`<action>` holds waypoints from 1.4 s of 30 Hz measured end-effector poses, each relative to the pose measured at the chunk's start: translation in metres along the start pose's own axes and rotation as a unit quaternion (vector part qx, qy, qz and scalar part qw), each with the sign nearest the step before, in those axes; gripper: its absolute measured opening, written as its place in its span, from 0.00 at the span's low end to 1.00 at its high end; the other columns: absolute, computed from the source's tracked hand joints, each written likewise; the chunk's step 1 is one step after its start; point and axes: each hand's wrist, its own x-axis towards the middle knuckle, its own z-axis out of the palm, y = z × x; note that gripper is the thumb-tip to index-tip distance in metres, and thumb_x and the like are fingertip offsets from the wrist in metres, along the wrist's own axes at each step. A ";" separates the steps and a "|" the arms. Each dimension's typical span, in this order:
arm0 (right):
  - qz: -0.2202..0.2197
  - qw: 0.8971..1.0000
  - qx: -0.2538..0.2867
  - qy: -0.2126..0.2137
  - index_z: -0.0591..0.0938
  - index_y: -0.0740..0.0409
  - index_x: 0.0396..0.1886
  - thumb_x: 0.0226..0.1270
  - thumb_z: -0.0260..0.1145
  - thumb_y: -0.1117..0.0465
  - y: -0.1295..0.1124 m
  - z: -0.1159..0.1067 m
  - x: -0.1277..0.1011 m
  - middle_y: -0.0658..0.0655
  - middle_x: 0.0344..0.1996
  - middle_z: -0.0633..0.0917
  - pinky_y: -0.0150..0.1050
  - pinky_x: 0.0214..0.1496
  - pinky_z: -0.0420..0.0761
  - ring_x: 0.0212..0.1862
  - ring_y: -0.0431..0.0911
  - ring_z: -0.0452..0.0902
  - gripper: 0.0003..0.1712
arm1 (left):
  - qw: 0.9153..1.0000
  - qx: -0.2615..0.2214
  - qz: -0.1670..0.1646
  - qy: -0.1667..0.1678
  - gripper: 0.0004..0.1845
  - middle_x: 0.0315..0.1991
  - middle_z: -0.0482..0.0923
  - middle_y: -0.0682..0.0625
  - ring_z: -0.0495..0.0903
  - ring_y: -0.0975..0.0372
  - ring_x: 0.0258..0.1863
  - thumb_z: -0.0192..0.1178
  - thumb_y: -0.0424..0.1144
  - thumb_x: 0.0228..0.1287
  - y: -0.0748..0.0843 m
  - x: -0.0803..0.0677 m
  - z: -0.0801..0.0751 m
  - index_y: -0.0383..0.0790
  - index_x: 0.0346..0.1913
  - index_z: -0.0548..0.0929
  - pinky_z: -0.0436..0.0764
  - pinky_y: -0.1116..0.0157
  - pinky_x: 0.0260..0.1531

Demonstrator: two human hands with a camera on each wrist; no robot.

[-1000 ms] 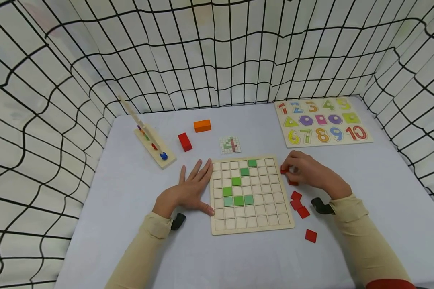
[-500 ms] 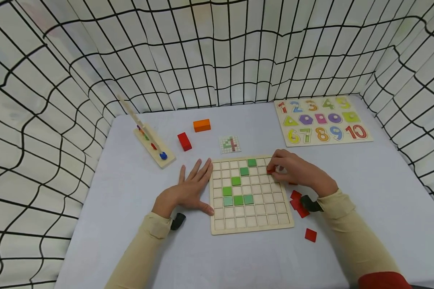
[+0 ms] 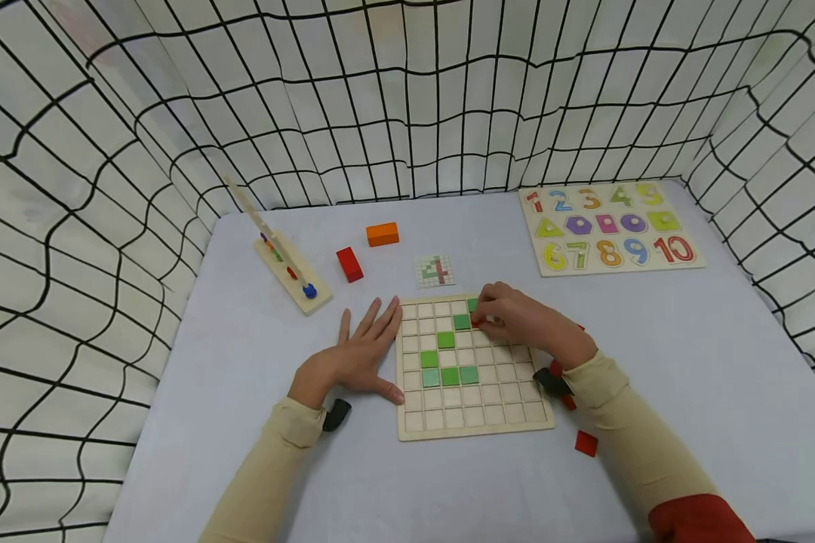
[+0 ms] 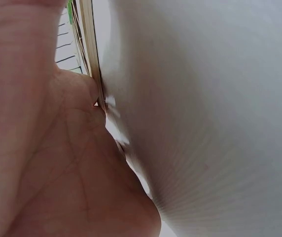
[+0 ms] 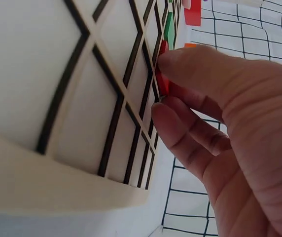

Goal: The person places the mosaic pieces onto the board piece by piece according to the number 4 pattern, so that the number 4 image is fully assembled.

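Note:
My right hand (image 3: 521, 320) pinches a red square tile (image 5: 162, 74) between thumb and fingers, over the upper part of the wooden grid board (image 3: 475, 433). In the head view that tile is mostly covered by the fingers, just right of a green tile (image 3: 462, 322) in the board's second row. Several more green tiles lie in cells, forming a slanting line and a short row. My left hand (image 3: 357, 365) lies flat with fingers spread, touching the board's left edge; the left wrist view shows its palm (image 4: 77, 158) against that edge.
Loose red tiles, one of them a red square (image 3: 586, 443), lie right of the board, partly under the right wrist. Behind it are a small pattern card (image 3: 435, 271), a red block (image 3: 349, 265), an orange block (image 3: 382, 234), a bead stand (image 3: 292, 271) and a number puzzle (image 3: 611, 228). Black netting surrounds the table.
My right hand has carried a red tile leftward from the table at the board's right side to the upper middle of the grid. The left hand stays in place.

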 end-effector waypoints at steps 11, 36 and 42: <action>0.020 1.000 0.015 -0.015 0.93 0.62 0.46 0.69 0.75 0.68 -0.005 -0.004 -0.005 0.59 0.43 0.85 0.40 0.44 0.83 0.43 0.48 0.76 0.08 | 1.000 0.005 -0.008 0.005 0.83 0.88 0.15 0.55 0.15 0.51 0.87 0.79 0.72 0.47 -0.003 0.004 0.005 0.47 0.87 0.27 0.14 0.32 0.77; 0.109 0.992 0.053 -0.030 0.90 0.62 0.58 0.69 0.77 0.63 0.007 -0.023 -0.044 0.66 0.65 0.84 0.56 0.64 0.87 0.66 0.62 0.83 0.19 | 1.000 0.018 -0.001 -0.011 0.82 0.89 0.17 0.50 0.17 0.47 0.88 0.78 0.72 0.50 0.005 0.002 -0.004 0.43 0.87 0.28 0.20 0.30 0.78; 0.110 0.993 0.046 -0.022 0.90 0.62 0.58 0.68 0.77 0.65 0.010 -0.029 -0.054 0.65 0.63 0.85 0.57 0.64 0.86 0.66 0.63 0.82 0.19 | 1.000 0.029 -0.007 -0.010 0.81 0.89 0.17 0.50 0.17 0.47 0.88 0.78 0.71 0.50 0.004 0.003 -0.002 0.43 0.87 0.27 0.21 0.29 0.78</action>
